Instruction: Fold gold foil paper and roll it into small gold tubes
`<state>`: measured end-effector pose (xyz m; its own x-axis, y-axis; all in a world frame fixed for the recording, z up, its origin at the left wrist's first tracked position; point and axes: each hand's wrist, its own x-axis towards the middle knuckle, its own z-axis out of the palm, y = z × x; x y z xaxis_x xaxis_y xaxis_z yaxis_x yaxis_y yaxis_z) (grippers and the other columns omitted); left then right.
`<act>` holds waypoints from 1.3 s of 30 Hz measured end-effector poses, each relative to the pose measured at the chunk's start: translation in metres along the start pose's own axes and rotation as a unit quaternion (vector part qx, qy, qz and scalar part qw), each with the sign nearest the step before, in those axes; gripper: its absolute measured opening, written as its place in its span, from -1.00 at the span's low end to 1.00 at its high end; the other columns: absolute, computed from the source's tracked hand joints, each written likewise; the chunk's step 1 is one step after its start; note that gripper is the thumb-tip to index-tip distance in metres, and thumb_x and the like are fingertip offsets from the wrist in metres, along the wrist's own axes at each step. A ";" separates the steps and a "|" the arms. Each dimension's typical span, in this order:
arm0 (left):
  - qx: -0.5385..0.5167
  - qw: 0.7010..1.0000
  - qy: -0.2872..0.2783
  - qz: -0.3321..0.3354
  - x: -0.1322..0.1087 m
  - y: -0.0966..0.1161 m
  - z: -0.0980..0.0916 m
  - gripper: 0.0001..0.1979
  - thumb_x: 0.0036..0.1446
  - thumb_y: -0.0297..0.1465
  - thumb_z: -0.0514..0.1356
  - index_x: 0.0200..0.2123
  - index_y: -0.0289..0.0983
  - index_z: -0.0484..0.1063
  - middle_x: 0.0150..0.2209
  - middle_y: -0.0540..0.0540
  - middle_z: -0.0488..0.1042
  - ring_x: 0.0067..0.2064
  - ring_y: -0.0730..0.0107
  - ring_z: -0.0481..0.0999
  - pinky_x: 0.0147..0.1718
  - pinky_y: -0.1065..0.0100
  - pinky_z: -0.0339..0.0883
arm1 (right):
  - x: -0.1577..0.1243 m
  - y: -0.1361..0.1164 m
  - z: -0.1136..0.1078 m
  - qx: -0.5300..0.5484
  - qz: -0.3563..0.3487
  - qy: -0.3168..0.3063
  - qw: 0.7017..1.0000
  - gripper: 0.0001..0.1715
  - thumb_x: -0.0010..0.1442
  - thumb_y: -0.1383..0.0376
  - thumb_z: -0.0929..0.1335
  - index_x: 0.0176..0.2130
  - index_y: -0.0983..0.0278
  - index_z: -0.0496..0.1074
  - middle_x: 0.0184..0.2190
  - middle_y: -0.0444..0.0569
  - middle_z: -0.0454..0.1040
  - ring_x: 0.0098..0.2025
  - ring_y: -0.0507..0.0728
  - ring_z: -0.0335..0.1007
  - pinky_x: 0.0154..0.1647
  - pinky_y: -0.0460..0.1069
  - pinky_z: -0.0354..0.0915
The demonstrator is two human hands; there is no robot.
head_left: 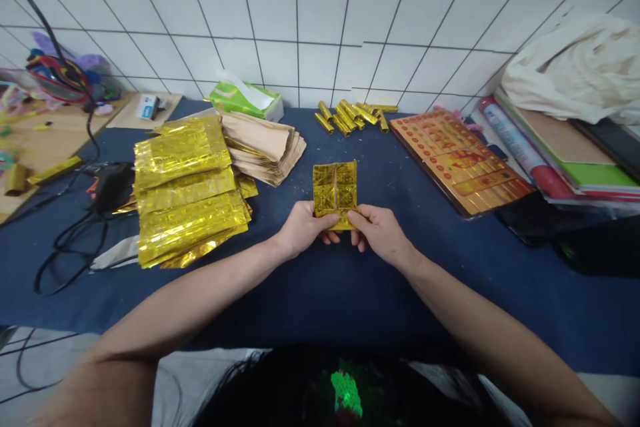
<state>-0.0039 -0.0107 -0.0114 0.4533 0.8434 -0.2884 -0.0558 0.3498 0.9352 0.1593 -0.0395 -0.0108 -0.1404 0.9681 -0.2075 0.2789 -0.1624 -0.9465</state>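
Observation:
A small sheet of gold foil paper is held up between my two hands above the blue cloth. Its side edges are folded inward and meet along a thin gap down the middle. My left hand pinches the lower left corner, thumb on top and fingers beneath. At the lower right corner my right hand grips the same sheet in the same way. Left of my hands lies a spread pile of gold foil sheets. Behind them sits a stack of brown paper. Several rolled gold tubes lie near the wall.
A green tissue pack stands by the tiled wall. To the right are an orange-gold printed packet, books and a white cloth bag. A black glue gun with a looping cable lies left, beside a wooden board.

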 end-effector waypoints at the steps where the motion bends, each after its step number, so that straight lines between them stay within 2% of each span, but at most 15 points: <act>1: 0.003 1.000 0.000 -0.001 0.000 0.000 -0.001 -0.80 -0.09 -0.38 0.27 -0.41 -0.43 0.41 -0.53 -0.08 0.49 -0.62 0.49 0.46 -0.67 0.50 0.30 | 0.001 0.000 0.000 0.009 0.002 0.005 1.000 -0.68 0.14 0.13 0.26 -0.51 0.29 0.26 -0.71 -0.20 0.34 -0.75 -0.08 0.20 -0.73 -0.16 0.12; 4: 0.014 1.000 -0.009 -0.012 0.001 -0.001 -0.002 -0.82 -0.08 -0.40 0.26 -0.42 -0.41 0.41 -0.55 -0.06 0.49 -0.62 0.50 0.45 -0.66 0.51 0.30 | 0.003 0.002 -0.001 0.038 -0.001 0.014 0.999 -0.71 0.10 0.13 0.30 -0.50 0.28 0.27 -0.70 -0.22 0.33 -0.74 -0.08 0.20 -0.72 -0.16 0.13; 11: 0.006 0.999 -0.025 -0.021 0.001 0.000 -0.004 -0.80 -0.10 -0.36 0.28 -0.46 -0.41 0.41 -0.59 -0.05 0.47 -0.63 0.49 0.45 -0.67 0.50 0.30 | 0.002 0.001 0.000 0.056 0.001 0.020 0.998 -0.59 0.12 0.04 0.25 -0.57 0.27 0.25 -0.75 -0.22 0.28 -0.76 -0.09 0.10 -0.76 -0.16 0.05; 16: -0.030 0.999 0.002 -0.014 0.003 0.000 -0.007 -0.77 -0.12 -0.34 0.30 -0.45 -0.42 0.43 -0.54 -0.09 0.50 -0.61 0.50 0.46 -0.65 0.51 0.30 | -0.001 -0.005 -0.001 -0.006 -0.018 -0.037 0.999 -0.67 0.14 0.11 0.26 -0.53 0.28 0.26 -0.71 -0.22 0.30 -0.72 -0.09 0.13 -0.69 -0.15 0.07; 21: -0.058 0.998 -0.005 -0.011 0.002 0.001 -0.006 -0.76 -0.14 -0.34 0.31 -0.45 -0.43 0.45 -0.54 -0.09 0.51 -0.61 0.48 0.46 -0.67 0.52 0.30 | -0.003 -0.004 -0.002 -0.039 -0.048 -0.017 0.998 -0.67 0.17 0.16 0.22 -0.55 0.28 0.26 -0.77 -0.27 0.17 -0.72 -0.10 0.01 -0.68 -0.15 -0.01; 28: -0.037 0.999 -0.016 -0.013 0.001 0.001 -0.006 -0.79 -0.15 -0.38 0.31 -0.47 -0.43 0.43 -0.57 -0.08 0.49 -0.63 0.48 0.45 -0.68 0.51 0.31 | -0.002 -0.003 -0.003 -0.008 -0.024 -0.072 0.997 -0.69 0.15 0.14 0.24 -0.51 0.28 0.24 -0.69 -0.23 0.25 -0.70 -0.10 0.08 -0.69 -0.14 0.03; 32: -0.015 1.000 -0.022 -0.004 0.002 -0.001 -0.004 -0.81 -0.14 -0.40 0.30 -0.48 -0.43 0.41 -0.58 -0.06 0.48 -0.64 0.49 0.44 -0.68 0.50 0.31 | -0.001 -0.003 -0.002 -0.020 -0.020 -0.072 0.997 -0.69 0.16 0.15 0.22 -0.51 0.29 0.24 -0.74 -0.27 0.17 -0.72 -0.10 0.01 -0.71 -0.15 -0.03; 36: -0.005 1.000 -0.015 -0.001 0.003 -0.001 -0.004 -0.82 -0.12 -0.42 0.29 -0.48 -0.43 0.40 -0.60 -0.03 0.46 -0.65 0.51 0.43 -0.68 0.51 0.31 | -0.002 -0.004 -0.002 -0.038 -0.013 -0.068 0.997 -0.65 0.15 0.08 0.23 -0.48 0.29 0.25 -0.70 -0.23 0.24 -0.70 -0.09 0.07 -0.68 -0.14 0.02; 39: 0.001 1.000 -0.027 -0.003 0.003 -0.001 -0.005 -0.83 -0.10 -0.42 0.28 -0.47 -0.43 0.39 -0.59 -0.03 0.47 -0.64 0.51 0.44 -0.68 0.51 0.31 | -0.002 -0.003 -0.002 -0.062 -0.034 -0.068 0.995 -0.65 0.15 0.10 0.23 -0.51 0.29 0.25 -0.70 -0.24 0.22 -0.70 -0.09 0.04 -0.66 -0.12 0.00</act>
<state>-0.0069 -0.0070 -0.0143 0.5008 0.8180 -0.2829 -0.0517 0.3545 0.9336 0.1603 -0.0405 -0.0069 -0.2875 0.9402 -0.1825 0.3781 -0.0636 -0.9236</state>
